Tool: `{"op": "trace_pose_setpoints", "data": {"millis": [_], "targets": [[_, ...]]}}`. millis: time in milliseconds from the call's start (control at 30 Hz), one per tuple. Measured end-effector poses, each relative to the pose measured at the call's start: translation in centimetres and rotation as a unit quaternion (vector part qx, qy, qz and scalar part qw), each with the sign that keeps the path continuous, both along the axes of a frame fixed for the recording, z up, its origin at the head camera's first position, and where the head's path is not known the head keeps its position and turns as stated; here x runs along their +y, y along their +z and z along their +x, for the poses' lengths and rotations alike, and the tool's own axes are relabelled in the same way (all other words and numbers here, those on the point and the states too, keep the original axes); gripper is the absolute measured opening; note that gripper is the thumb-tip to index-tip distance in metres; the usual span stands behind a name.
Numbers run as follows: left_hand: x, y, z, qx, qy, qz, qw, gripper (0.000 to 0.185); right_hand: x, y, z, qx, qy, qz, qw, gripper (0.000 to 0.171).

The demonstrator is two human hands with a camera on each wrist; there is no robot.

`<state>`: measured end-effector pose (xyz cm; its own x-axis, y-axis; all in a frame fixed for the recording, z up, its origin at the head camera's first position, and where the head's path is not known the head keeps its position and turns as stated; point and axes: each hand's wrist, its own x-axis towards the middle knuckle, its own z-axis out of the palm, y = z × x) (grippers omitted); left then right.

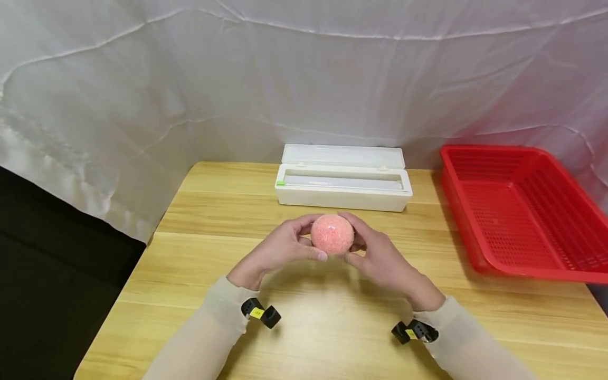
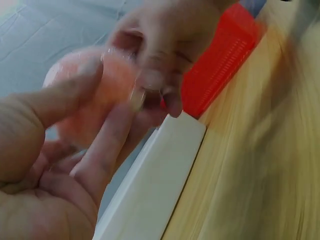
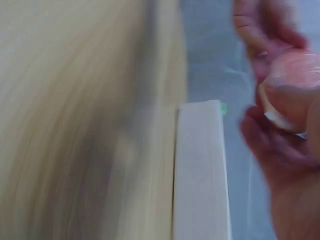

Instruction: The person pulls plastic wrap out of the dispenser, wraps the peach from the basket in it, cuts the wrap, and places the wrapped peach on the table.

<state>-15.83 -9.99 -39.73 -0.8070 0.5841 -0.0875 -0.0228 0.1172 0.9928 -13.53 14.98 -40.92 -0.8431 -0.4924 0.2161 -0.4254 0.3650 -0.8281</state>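
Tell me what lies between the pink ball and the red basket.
Only bare wooden table, seen in the head view; the pink ball and red basket stand apart.

A light wooden counter (image 1: 199, 264) fills the near scene. Wrinkled white cloth (image 1: 190, 79) hangs behind it; the left is dark.

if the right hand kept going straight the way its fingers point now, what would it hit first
The right hand points up and left at the pink ball it already grips together with the left hand. Past the ball, the open white box probably lies next, though depth is unclear.
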Motion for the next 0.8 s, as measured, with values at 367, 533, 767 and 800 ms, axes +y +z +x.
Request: {"op": "trace_pose_setpoints", "data": {"millis": [367, 533, 767, 800], "targets": [[3.8, -0.2, 1.6, 0.066, 0.054, -0.069, 0.994, 0.082, -3.6, 1.0, -0.6, -0.322, -0.218, -0.359, 0.848, 0.059], [4.8, -0.1, 1.9, 0.091, 0.069, -0.096, 0.9888, 0.08, -4.5, 0.5, -0.8, -0.283, -0.344, -0.387, 0.808, 0.021], [4.6, -0.2, 1.8, 0.076, 0.054, -0.091, 0.9915, 0.084, -3.1, 0.6, -1.1, -0.368, -0.252, -0.406, 0.798, 0.031], [4.5, -0.2, 1.7, 0.077, 0.048, -0.085, 0.9923, 0.087, -3.0, 0.6, -1.0, -0.371, -0.241, -0.409, 0.798, 0.031]]}}
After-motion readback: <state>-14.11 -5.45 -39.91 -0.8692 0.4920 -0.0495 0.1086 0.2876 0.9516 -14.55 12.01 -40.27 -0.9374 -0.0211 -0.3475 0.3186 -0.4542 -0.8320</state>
